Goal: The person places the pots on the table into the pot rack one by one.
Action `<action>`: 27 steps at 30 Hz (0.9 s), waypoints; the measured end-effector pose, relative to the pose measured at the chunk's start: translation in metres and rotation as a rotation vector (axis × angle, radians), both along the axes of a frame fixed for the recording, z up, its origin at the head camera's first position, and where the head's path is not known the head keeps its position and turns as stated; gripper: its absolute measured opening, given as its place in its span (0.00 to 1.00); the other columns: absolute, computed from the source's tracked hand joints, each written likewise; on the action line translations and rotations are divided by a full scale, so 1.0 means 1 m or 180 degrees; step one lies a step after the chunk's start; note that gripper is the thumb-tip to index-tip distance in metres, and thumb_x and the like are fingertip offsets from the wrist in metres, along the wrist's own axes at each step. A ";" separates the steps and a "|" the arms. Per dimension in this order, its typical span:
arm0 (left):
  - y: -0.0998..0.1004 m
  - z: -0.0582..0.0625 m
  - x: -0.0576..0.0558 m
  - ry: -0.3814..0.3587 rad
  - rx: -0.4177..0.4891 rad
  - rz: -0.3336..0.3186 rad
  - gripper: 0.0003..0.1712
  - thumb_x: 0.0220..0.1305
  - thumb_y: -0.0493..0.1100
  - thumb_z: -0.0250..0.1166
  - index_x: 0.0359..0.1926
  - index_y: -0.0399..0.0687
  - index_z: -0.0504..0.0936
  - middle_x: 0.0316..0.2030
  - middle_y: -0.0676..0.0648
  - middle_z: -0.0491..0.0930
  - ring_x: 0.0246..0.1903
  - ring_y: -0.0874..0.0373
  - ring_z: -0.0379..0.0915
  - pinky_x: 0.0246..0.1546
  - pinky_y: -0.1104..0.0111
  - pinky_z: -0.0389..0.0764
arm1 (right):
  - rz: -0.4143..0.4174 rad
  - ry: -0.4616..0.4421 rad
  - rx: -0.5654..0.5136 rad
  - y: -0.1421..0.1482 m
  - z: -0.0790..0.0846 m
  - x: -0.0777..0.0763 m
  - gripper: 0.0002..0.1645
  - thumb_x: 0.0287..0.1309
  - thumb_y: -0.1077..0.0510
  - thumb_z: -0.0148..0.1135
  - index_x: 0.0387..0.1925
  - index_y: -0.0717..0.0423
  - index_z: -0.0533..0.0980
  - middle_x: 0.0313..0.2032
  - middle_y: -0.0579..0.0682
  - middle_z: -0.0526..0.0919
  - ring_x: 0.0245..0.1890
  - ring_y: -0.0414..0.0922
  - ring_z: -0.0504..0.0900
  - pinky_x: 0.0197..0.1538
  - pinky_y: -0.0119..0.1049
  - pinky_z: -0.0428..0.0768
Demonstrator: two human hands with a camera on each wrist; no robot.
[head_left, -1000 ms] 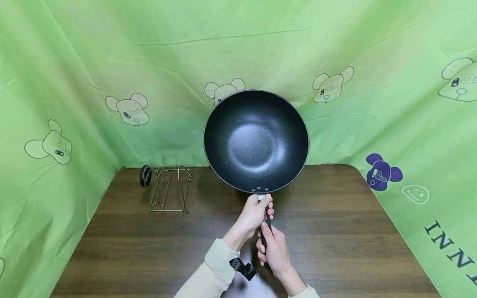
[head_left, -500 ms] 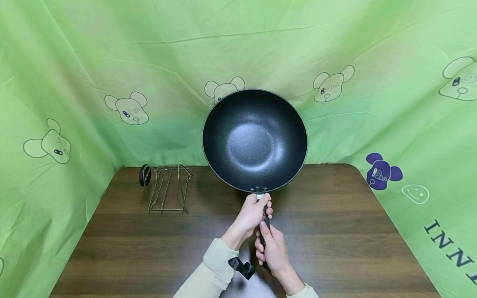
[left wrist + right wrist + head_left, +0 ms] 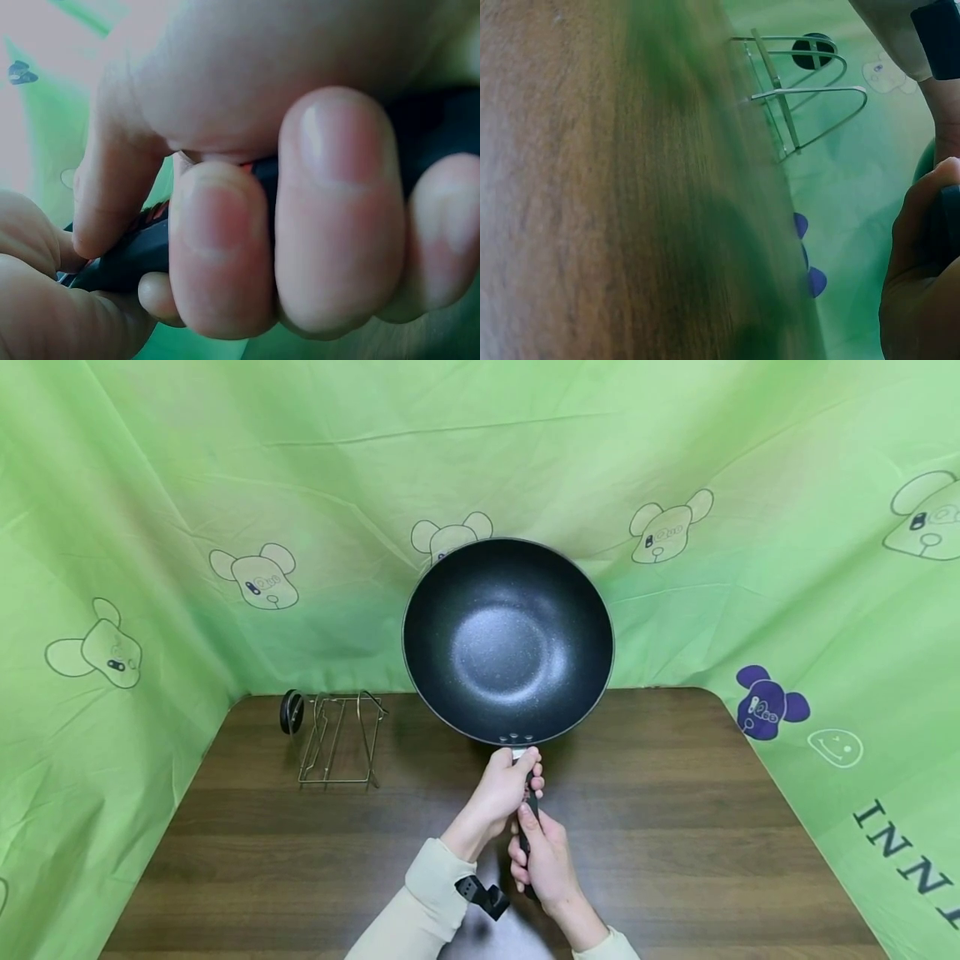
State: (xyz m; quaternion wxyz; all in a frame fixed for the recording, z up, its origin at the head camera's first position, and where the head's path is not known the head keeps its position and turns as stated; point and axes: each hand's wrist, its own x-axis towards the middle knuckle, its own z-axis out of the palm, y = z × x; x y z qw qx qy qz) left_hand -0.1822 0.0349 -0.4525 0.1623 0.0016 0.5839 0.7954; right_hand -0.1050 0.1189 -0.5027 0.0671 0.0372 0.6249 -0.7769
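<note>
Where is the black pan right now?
In the head view, the pan is near the middle, right of the wire rack, against the green curtain. The left hand and right hand grip its handle.

Wire rack (image 3: 336,740) sitting on the counter (image 3: 675,810), far left, black round thingy (image 3: 292,712) beside it, green cartoon-print curtain (image 3: 337,468) behind.

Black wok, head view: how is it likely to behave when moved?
The wok is probably stiff, its round outline looking even. It may feel front-heavy, since its broad body lies beyond the left hand and right hand on the handle.
</note>
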 end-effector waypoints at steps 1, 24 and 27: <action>0.000 0.001 -0.001 0.0004 -0.0008 0.0001 0.12 0.79 0.41 0.52 0.33 0.44 0.71 0.22 0.50 0.69 0.20 0.60 0.67 0.26 0.73 0.73 | -0.0003 0.0001 -0.0006 0.000 0.000 -0.001 0.31 0.78 0.44 0.47 0.35 0.72 0.62 0.12 0.43 0.62 0.06 0.36 0.60 0.09 0.29 0.64; -0.009 0.009 -0.008 0.0118 -0.0139 -0.0053 0.14 0.79 0.41 0.51 0.32 0.44 0.71 0.21 0.50 0.69 0.20 0.60 0.68 0.26 0.73 0.72 | 0.0098 0.0106 -0.0092 -0.007 0.008 -0.010 0.33 0.78 0.43 0.47 0.38 0.75 0.61 0.12 0.43 0.63 0.06 0.36 0.61 0.09 0.28 0.64; -0.011 0.005 -0.002 0.0048 -0.0135 -0.0029 0.13 0.79 0.41 0.51 0.33 0.44 0.71 0.21 0.50 0.69 0.20 0.60 0.68 0.26 0.73 0.72 | 0.0134 0.0023 -0.0098 -0.009 0.005 -0.004 0.33 0.78 0.43 0.47 0.38 0.75 0.61 0.11 0.43 0.62 0.06 0.36 0.61 0.08 0.28 0.64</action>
